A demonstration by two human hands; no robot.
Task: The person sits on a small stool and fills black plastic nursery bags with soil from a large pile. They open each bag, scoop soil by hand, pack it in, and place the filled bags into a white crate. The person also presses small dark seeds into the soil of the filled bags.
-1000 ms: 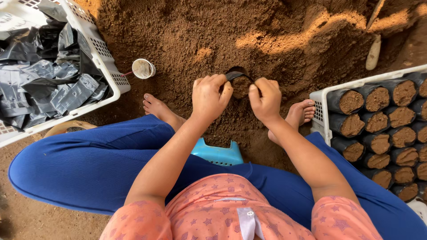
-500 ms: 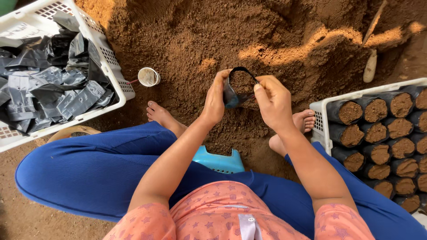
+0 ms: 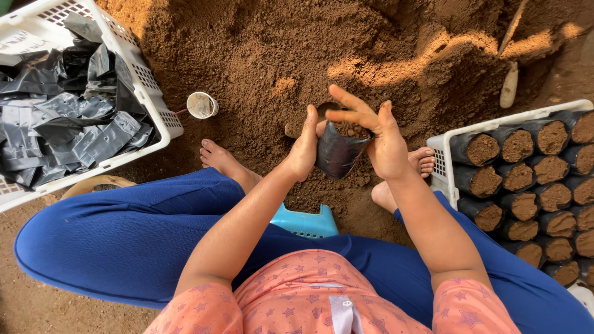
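Hands of a seated person meet over a heap of loose brown soil (image 3: 260,55). Left hand (image 3: 304,148) cups the side of a small black plastic nursery bag (image 3: 337,153) filled with soil, fingers curled against it. Right hand (image 3: 377,139) presses the bag's other side with its palm, fingers spread wide and lifted. Bag sits between both hands, above the bare feet. White crate of empty black bags (image 3: 62,117) lies left; white crate of filled bags (image 3: 526,179) lies right
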